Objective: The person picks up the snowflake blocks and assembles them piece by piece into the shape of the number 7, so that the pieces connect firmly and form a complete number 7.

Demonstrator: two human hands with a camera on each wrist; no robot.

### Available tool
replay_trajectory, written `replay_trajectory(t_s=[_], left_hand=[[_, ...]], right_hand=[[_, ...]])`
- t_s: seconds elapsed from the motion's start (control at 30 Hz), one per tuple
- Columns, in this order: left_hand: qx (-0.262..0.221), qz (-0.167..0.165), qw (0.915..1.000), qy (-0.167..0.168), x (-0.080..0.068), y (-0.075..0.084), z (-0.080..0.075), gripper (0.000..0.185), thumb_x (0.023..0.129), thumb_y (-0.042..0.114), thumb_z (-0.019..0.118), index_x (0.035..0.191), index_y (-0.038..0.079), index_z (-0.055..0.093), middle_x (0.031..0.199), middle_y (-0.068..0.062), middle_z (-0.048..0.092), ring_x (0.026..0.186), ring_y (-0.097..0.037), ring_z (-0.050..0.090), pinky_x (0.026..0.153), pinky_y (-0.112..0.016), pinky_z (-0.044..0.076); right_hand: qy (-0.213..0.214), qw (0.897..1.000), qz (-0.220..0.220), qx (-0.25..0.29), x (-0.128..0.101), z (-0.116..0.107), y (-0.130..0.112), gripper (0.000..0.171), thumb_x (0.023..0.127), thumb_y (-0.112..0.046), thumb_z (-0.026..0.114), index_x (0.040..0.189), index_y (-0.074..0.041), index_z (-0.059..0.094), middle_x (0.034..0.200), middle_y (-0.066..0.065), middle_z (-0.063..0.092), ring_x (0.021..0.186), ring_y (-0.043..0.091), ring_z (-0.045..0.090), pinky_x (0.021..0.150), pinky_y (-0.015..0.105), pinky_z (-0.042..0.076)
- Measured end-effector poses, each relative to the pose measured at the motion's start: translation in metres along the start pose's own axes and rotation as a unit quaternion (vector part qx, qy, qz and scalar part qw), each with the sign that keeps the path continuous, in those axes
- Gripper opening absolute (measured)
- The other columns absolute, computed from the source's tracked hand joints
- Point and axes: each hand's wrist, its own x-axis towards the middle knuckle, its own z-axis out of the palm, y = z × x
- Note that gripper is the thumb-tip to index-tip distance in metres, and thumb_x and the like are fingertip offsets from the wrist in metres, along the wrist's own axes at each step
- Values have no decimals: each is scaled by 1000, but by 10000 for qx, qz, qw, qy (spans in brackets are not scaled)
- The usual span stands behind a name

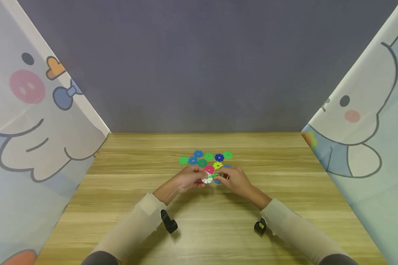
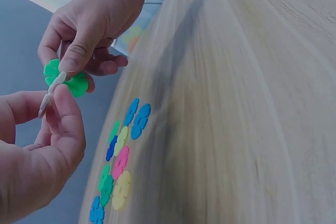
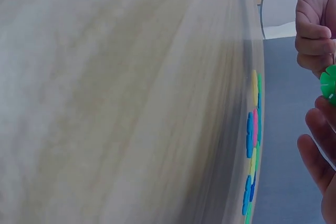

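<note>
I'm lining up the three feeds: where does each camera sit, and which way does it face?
Head: on the person's head, looking forward and down at the wooden table; both sleeves, left hand and right hand show.
Left wrist: low beside the left hand, facing both hands pinching a white disc and green disc.
Right wrist: skims the tabletop; fingers at the edge.
All three share the loose coloured discs and the green disc.

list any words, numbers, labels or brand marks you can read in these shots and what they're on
None: no view shows any readable text.
The printed cartoon side panels carry only drawings, no lettering.
The flat plastic snowflake discs on the wooden table are plain.
The white disc and green disc held in the hands bear no marks.
</note>
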Motion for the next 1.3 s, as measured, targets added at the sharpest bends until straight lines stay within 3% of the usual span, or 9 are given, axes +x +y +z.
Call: replay_trajectory(t_s=[0.3, 0.5, 0.67, 0.8, 0.93, 1.07, 1.3], left_hand=[[-74, -115, 9999, 16, -1, -3, 2, 32, 103, 8, 56, 131, -6, 53, 92, -5, 62, 72, -10, 64, 65, -18, 58], [-48, -61, 10000, 42, -1, -4, 4, 44, 102, 6, 58, 143, -5, 48, 95, -7, 61, 74, -11, 66, 69, -20, 59], [275, 168, 9995, 44, 2, -8, 3, 49, 98, 5, 64, 144, -3, 48, 96, -7, 60, 79, -14, 67, 75, -25, 61], [897, 607, 9941, 43, 3, -12, 3, 50, 93, 6, 72, 140, -1, 54, 101, -8, 56, 84, -18, 67, 80, -32, 63], [1725, 1169, 9778, 220, 2, -15, 4, 44, 90, 11, 77, 131, 7, 64, 111, -10, 57, 90, -18, 61, 76, -31, 60], [2439, 1508, 9573, 356, 0, -15, 5, 41, 89, 16, 78, 128, 10, 67, 121, -10, 63, 95, -20, 61, 72, -27, 55], [3670, 1930, 9089, 446, -3, -13, 5, 44, 92, 20, 77, 131, 3, 67, 112, -9, 64, 95, -18, 60, 73, -25, 55]], right_hand=[[94, 9996, -24, -265, -2, 3, 0, 11, 85, -16, 82, 93, -10, 76, 75, 0, 75, 59, 6, 63, 54, 13, 50], [226, 9985, -20, -488, -2, 5, 0, 13, 82, -15, 84, 90, -10, 75, 71, 0, 73, 57, 5, 62, 53, 14, 49], [227, 9985, 48, -494, -3, 6, 0, 13, 83, -16, 84, 90, -10, 76, 72, 0, 74, 57, 6, 63, 53, 14, 50], [196, 9978, 109, -628, -4, 7, 1, 13, 83, -19, 84, 89, -11, 77, 70, -2, 73, 57, 3, 60, 53, 13, 48], [151, 9974, 153, -693, -5, 9, 1, 13, 84, -21, 84, 89, -12, 77, 69, -2, 72, 57, 0, 56, 52, 12, 46], [73, 9978, 208, -629, -5, 9, 1, 12, 84, -21, 84, 89, -12, 77, 70, -2, 72, 57, -1, 55, 53, 12, 46], [-28, 9977, 175, -660, -6, 8, -1, 12, 84, -22, 84, 88, -12, 77, 71, -2, 73, 57, 0, 58, 54, 12, 47]])
